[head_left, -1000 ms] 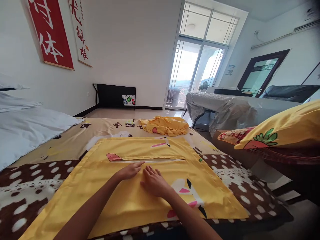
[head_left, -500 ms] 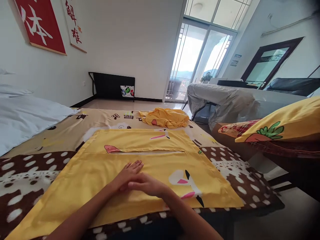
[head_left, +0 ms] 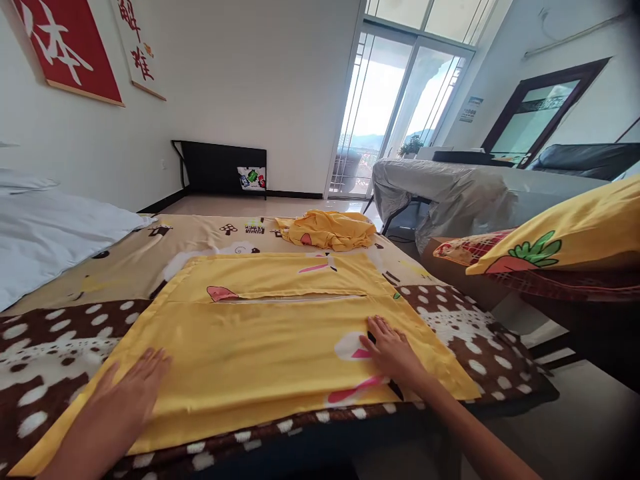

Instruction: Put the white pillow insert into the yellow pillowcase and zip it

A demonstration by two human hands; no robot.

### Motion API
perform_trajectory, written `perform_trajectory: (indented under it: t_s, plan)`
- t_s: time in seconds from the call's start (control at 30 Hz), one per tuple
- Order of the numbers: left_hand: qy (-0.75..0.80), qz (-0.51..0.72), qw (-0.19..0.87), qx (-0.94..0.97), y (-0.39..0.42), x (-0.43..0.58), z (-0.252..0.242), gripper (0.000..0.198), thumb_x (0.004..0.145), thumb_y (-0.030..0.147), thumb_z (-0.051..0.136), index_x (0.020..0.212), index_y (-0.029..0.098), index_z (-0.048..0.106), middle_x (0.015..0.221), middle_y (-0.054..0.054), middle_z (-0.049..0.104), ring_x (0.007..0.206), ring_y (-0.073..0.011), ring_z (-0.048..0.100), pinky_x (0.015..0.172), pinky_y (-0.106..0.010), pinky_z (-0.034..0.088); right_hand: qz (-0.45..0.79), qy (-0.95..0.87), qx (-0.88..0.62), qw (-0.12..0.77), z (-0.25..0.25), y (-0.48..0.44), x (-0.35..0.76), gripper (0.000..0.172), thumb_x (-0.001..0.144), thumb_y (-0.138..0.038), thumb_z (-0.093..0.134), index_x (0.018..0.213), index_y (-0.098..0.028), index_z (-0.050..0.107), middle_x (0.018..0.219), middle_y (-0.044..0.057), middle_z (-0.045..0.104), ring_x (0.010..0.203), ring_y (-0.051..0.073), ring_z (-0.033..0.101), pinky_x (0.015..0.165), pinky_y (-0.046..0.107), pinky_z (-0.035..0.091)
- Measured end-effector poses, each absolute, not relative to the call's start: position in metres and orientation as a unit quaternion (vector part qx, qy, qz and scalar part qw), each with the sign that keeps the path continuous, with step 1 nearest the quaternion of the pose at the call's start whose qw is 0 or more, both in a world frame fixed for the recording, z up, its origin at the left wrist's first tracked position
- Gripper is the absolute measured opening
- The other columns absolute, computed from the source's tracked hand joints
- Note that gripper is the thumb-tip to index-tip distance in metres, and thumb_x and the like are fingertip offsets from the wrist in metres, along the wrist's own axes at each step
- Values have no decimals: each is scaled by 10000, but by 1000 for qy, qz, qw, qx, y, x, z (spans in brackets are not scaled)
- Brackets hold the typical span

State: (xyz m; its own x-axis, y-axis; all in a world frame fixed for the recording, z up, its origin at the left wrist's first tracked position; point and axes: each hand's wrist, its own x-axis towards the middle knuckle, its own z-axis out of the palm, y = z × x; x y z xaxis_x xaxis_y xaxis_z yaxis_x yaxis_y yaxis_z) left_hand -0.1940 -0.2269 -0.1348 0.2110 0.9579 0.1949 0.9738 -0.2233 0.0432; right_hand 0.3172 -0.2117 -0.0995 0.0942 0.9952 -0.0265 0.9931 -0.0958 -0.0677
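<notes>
"Head view: where does the yellow cover (head_left: 250, 347) lie?"

"Flat on the patterned blanket (head_left: 477, 333), its slit (head_left: 300, 299) running crosswise in the far half; a crumpled yellow cloth (head_left: 330, 231) lies just beyond the far edge."

"What is being gripped?"

"Nothing; the left hand (head_left: 113, 407) is wide, fingers spread, over the near left part, though I cannot tell how firmly it touches; the right hand (head_left: 395, 352), also wide, lies palm down towards the right edge."
</notes>
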Motion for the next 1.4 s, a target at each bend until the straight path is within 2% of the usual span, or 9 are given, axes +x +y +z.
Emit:
perform_trajectory:
  t_s: [0.2,0.37,0.57,0.67,0.77,0.97,1.13,1.27,1.4]
  plan:
    - [-559,13,-21,-829,-167,-4,-62,629,772,36,332,1396,86,396,1469,-142,326,1386,-251,270,1138,-482,187,106,-838,-524,104,-83,-168,162,559,926,-316,327,1451,-129,294,1514,121,264,1408,211,210,1127,440,186]
    - [-571,-40,-44,-819,-143,-48,-85,525,917,373,317,1417,220,367,1489,-61,301,1372,-252,305,1100,-508,283,137,-895,-406,126,-99,-147,212,511,945,-428,329,1424,-254,368,1497,45,316,1388,184,267,1133,413,218]
    - [-682,-91,51,-724,-156,-193,-124,577,884,453,316,1385,189,427,1460,-55,379,1359,-250,333,1115,-492,267,16,-786,-604,133,-127,-146,419,525,941,-409,290,1400,-189,421,1456,81,369,1348,229,344,1107,437,317]
    - [-672,-83,64,-733,-143,-178,-112,554,884,394,301,1349,152,478,1426,-91,424,1341,-272,362,1105,-523,264,-61,-736,-662,128,-119,-129,414,477,889,-353,347,1215,-126,610,1275,160,570,1241,304,485,1043,516,370]
    - [-614,-91,31,-784,-104,-100,-90,521,911,316,249,1361,161,463,1444,-91,396,1356,-244,339,1115,-497,251,-14,-780,-610,140,-100,-96,319,493,917,-288,271,1275,-97,550,1354,152,498,1314,274,396,1072,492,323]
    - [-587,-45,-65,-805,-8,24,-85,515,922,314,250,1414,231,378,1493,-47,311,1384,-178,279,1125,-396,256,47,-814,-566,124,-97,-10,166,480,963,-422,210,1372,-322,441,1417,-42,432,1334,153,370,1076,347,337]
    - [-669,-47,-41,-741,30,-60,-102,569,928,432,224,1440,202,316,1527,-72,225,1409,-220,213,1131,-470,186,56,-740,-665,89,-112,24,275,581,940,-464,225,1431,-184,363,1509,73,274,1399,248,229,1120,495,179]
    - [-727,-30,-20,-686,40,-127,-102,576,924,405,212,1440,167,309,1534,-110,194,1412,-261,195,1109,-550,146,38,-621,-783,8,-117,24,384,609,938,-501,192,1479,-226,221,1549,15,165,1425,177,131,1138,435,144]
    - [-729,-18,-25,-684,41,-121,-95,580,922,383,206,1431,132,327,1523,-147,212,1410,-300,184,1094,-610,80,-13,-579,-814,-53,-108,20,391,572,949,-423,221,1458,-174,292,1542,79,187,1424,216,142,1131,481,101]
